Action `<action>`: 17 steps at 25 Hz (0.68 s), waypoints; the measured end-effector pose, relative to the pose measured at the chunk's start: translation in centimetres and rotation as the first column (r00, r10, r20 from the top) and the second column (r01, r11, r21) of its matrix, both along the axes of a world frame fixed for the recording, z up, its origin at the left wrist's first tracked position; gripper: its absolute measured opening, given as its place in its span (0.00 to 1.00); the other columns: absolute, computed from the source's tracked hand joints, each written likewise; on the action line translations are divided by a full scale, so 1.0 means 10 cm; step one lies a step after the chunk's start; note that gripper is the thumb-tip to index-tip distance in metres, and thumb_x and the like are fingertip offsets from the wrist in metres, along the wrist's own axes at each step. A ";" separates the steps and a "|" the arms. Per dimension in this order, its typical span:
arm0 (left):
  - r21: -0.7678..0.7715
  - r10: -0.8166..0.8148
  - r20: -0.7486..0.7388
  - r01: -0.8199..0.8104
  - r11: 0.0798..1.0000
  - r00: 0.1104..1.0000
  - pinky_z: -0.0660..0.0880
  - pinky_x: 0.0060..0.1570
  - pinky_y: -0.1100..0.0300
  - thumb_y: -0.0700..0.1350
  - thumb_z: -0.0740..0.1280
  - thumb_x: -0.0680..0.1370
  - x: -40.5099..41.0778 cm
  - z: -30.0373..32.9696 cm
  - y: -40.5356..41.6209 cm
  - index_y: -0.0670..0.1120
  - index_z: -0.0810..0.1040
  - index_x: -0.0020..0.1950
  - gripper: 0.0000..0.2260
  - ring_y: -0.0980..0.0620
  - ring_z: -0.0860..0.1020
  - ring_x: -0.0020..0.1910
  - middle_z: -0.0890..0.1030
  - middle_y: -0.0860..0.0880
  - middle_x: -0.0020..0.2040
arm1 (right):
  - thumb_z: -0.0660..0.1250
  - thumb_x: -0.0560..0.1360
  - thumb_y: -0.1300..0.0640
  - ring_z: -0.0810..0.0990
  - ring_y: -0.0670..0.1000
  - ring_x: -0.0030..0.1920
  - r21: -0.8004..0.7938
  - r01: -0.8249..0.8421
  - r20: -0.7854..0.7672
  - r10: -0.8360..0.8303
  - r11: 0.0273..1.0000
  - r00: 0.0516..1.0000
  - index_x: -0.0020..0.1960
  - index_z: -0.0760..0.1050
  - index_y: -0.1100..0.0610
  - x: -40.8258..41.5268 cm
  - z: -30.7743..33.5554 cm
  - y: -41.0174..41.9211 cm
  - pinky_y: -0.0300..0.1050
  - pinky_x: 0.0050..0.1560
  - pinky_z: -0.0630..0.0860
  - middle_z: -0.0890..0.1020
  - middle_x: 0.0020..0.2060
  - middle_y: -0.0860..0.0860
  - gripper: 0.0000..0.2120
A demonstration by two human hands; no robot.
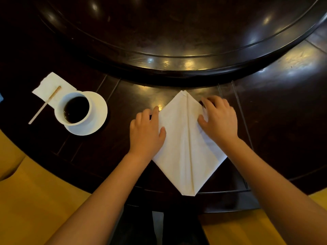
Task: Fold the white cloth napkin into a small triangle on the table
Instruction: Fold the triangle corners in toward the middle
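The white cloth napkin point(184, 147) lies on the dark wooden table point(106, 152) as a diamond. A crease runs down its middle from the far tip to the near tip, and two flaps meet along it. My left hand point(146, 131) rests flat on the napkin's left edge, fingers spread and pointing away from me. On the upper right flap my right hand point(218, 119) presses down, its fingers curled over the right corner. Neither hand lifts the cloth.
A white cup of dark coffee point(75, 108) stands on a white saucer point(96, 119) to the left. Behind it a wooden stirrer point(45, 105) lies on a paper napkin point(51, 85). A raised dark turntable point(177, 32) fills the table's far side. The near table edge runs just below the napkin's tip.
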State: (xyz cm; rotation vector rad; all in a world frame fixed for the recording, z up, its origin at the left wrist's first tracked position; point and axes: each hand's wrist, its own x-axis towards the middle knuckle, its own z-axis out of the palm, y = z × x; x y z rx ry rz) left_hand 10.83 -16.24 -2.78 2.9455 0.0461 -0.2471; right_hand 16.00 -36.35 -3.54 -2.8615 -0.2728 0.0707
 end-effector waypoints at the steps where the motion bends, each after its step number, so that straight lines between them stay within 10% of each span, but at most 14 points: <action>1: 0.049 0.004 -0.023 -0.003 0.999 1.000 0.68 0.55 0.54 0.52 0.61 0.77 0.10 0.02 -0.06 0.45 0.62 0.71 0.24 0.47 0.70 0.57 0.71 0.45 0.61 | 0.67 0.73 0.54 0.71 0.59 0.59 -0.023 0.034 -0.040 -0.035 0.999 0.999 0.64 0.71 0.59 -0.04 0.03 -0.02 0.51 0.49 0.72 0.74 0.60 0.58 0.21; 17: -0.367 0.081 -0.287 -0.187 0.911 0.955 0.70 0.34 0.59 0.44 0.62 0.77 0.37 0.17 0.01 0.45 0.74 0.47 0.03 0.49 0.76 0.40 0.77 0.49 0.42 | 0.67 0.73 0.55 0.75 0.50 0.44 0.087 0.323 -0.425 -0.258 0.943 0.868 0.54 0.69 0.54 0.02 0.25 0.00 0.50 0.59 0.62 0.76 0.43 0.49 0.12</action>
